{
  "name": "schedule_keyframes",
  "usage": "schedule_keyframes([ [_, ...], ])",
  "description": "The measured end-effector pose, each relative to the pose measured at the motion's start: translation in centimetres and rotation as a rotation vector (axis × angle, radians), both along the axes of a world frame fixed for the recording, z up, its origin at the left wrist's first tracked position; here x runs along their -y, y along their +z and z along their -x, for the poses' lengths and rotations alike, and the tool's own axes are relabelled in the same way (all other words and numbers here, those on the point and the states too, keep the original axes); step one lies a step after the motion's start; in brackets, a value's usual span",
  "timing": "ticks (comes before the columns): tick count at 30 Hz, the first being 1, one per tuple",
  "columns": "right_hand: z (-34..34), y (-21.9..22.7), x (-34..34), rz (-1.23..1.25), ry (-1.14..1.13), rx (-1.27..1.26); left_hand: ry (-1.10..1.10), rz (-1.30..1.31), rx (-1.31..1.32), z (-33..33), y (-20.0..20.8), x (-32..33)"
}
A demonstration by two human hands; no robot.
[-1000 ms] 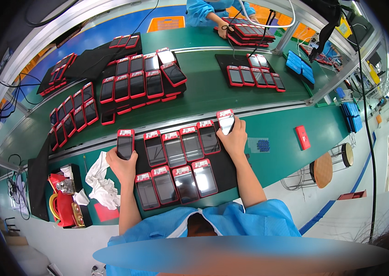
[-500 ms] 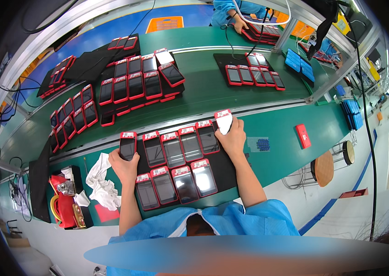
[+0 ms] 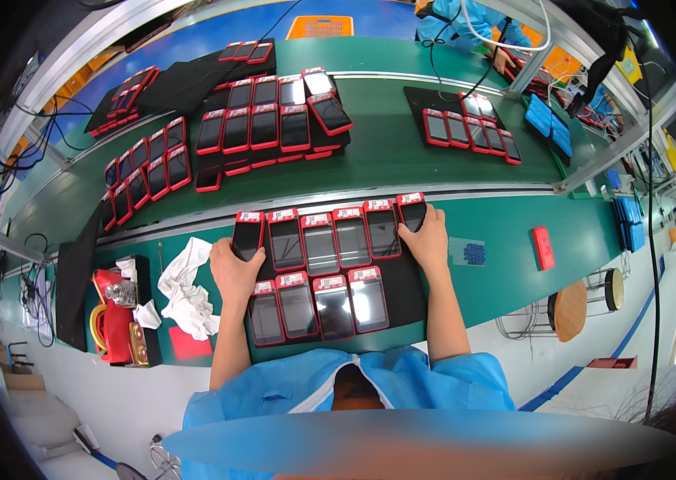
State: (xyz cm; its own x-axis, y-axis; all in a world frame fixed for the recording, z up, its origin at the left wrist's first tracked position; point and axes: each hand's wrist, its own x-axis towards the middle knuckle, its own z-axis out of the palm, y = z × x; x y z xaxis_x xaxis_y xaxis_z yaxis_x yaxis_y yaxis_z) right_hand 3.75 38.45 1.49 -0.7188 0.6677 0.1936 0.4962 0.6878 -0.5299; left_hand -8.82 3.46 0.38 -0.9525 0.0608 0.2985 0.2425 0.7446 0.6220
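A black mat point(image 3: 403, 308) in front of me carries two rows of red-cased handheld devices with dark screens. At the far row's left end, my left hand point(image 3: 235, 270) is closed around the side of one red-cased handheld device point(image 3: 247, 234). Opposite it, my right hand point(image 3: 427, 242) grips another red-cased handheld device point(image 3: 412, 211) at the row's right end. Between them stand several more, such as the middle handheld device point(image 3: 321, 246). The nearer row includes a handheld device with a bright reflection point(image 3: 368, 300). Fingertips behind both held devices are partly hidden.
Left of the mat lie a crumpled white cloth point(image 3: 186, 292) and a black box point(image 3: 143, 276) with red items. Rightward are a bag of small blue parts point(image 3: 474, 254) and a red case point(image 3: 543, 248). Device stacks point(image 3: 263, 124) stand beyond the metal rail point(image 3: 354, 194). A co-worker's sleeve point(image 3: 466, 28) shows.
My view has shifted, so the whole scene sits further right and higher. Both hands keep their holds. The left device is slightly closer to its neighbour, and the right device's screen has lost its white glare.
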Motion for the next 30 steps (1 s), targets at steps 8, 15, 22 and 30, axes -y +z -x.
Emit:
schedule_keyframes([
  [8, -2.1, 0.4, 1.2, -0.152, 0.117, 0.200, -0.037, 0.314, -0.191, -2.2, 2.8, -1.4],
  [15, -3.2, 3.1, 4.1, -0.201, 0.379, -0.085, -0.424, 0.166, 0.134, -4.2, 4.4, -3.6],
  [22, -2.2, 3.4, 4.2, -0.208, 0.419, 0.185, -0.450, 0.281, -0.020, -2.1, 2.7, -2.7],
  [30, -1.6, 2.6, 4.2, -0.295, 0.453, 0.195, -0.388, 0.383, 0.042, -2.3, 3.5, -4.2],
])
